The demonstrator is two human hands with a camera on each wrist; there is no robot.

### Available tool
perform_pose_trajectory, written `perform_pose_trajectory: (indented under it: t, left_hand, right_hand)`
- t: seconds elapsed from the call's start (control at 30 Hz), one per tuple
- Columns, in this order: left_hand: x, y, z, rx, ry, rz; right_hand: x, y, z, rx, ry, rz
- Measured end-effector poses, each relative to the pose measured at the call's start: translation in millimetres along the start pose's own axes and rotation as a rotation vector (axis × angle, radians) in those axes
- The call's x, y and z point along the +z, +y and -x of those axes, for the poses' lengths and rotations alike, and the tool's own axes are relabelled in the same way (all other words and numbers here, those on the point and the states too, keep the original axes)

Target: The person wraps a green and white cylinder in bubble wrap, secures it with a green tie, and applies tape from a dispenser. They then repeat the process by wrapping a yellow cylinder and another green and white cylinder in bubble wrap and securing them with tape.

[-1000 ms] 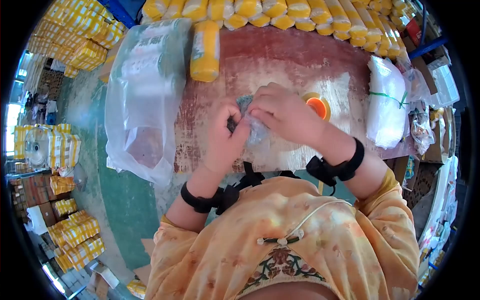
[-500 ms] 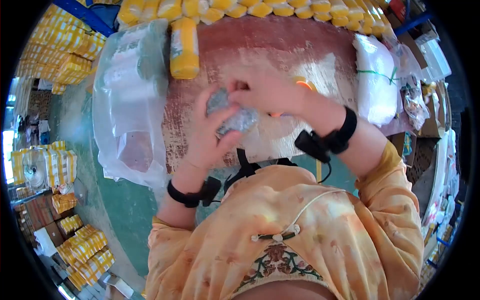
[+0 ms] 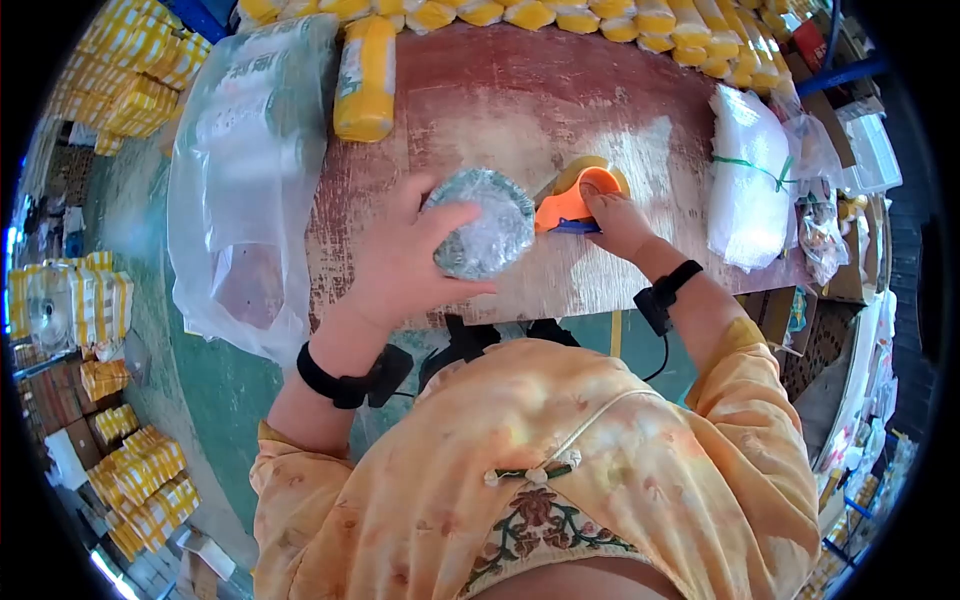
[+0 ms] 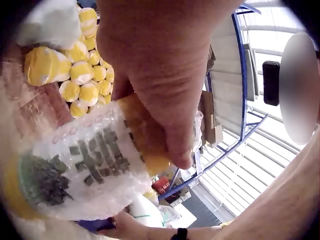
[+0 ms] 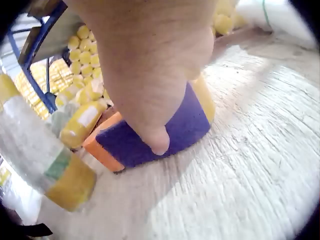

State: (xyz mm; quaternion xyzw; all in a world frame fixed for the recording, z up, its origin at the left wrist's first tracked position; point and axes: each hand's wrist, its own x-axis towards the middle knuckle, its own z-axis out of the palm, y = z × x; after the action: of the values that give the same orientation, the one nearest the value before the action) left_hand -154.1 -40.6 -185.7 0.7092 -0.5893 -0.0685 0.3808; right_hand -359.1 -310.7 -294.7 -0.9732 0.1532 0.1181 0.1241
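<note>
My left hand [image 3: 385,260] grips a bubble-wrapped cylinder [image 3: 490,235] over the table, its clear, crinkled end facing the head camera. In the left wrist view the side of this cylinder [image 4: 95,162] shows green print and yellow tape bands near both ends. The left thumb lies across the wrap. To the right, my right hand [image 3: 622,222] holds an orange tape dispenser [image 3: 560,208] loaded with a roll of yellow tape. From the right wrist, the dispenser's purple-blue side [image 5: 187,122] sits low at the tabletop, the thumb pressed on it.
A large clear plastic bag [image 3: 240,200] of packages lies at the left of the worn table [image 3: 480,100]. One yellow-wrapped cylinder [image 3: 365,85] lies beside it. Stacked yellow rolls [image 3: 580,18] line the back. White wrap sheets [image 3: 750,190] tied with green string lie at the right.
Both hands were together at the wrapped cylinder's end. My right hand has left it and moved right to take hold of the tape dispenser. The left has tilted the cylinder's end toward the head camera.
</note>
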Motion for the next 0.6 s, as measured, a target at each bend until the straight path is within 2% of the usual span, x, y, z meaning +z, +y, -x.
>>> perform_pose_trajectory:
  t: [0.1, 0.13, 0.23, 0.37, 0.43, 0.57, 0.6]
  left_hand:
    - [3, 1, 9, -0.003, 0.063, -0.002]
    - [5, 0, 12, -0.002, 0.098, 0.008]
    - [12, -4, 21, 0.038, 0.187, 0.101]
    - [20, 2, 15, 0.047, 0.163, 0.166]
    - [22, -1, 12, 0.082, 0.127, 0.236]
    - [20, 4, 10, 0.012, 0.114, 0.215]
    - [21, 3, 10, 0.012, 0.125, 0.210]
  right_hand:
    - [-9, -2, 19, 0.016, 0.131, -0.159]
    - [-12, 5, 32, 0.026, 0.099, -0.165]
    - [-52, -14, 74, -0.111, 0.359, -0.278]
    - [-107, -40, 106, -0.146, 0.307, -0.219]
    - [-121, -43, 111, -0.222, 0.255, -0.195]
    - [-140, -55, 110, -0.301, 0.224, -0.148]
    - [-142, -58, 110, -0.236, 0.216, -0.250]
